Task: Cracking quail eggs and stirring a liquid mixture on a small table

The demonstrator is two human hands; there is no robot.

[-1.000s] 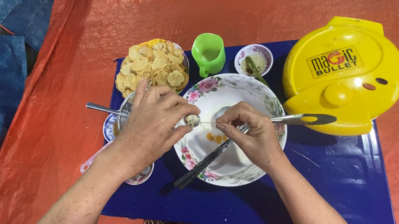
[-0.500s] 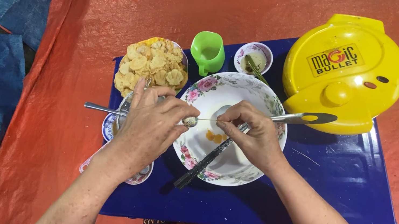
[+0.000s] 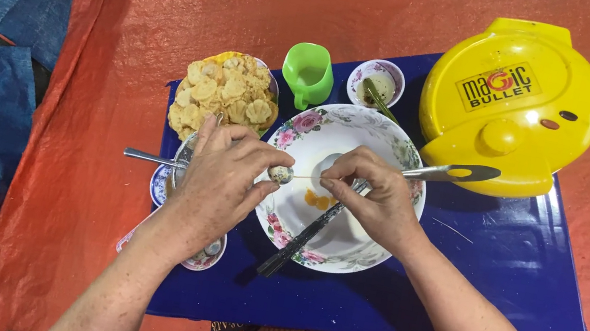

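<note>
Probably the small egg (image 3: 279, 175), pinched in the left hand (image 3: 224, 177), could slip beside the bowl (image 3: 389, 138) while the right hand (image 3: 374, 196), closed on a thin stick (image 3: 303, 177), pokes it.

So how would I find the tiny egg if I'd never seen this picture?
Start at the big yellow round appliance on the blue mat, then move left to the white flowered bowl. Over its left rim, the left hand pinches a tiny speckled egg. It is the only small, spotted thing held in fingertips, unlike the pale crackers behind.
</note>
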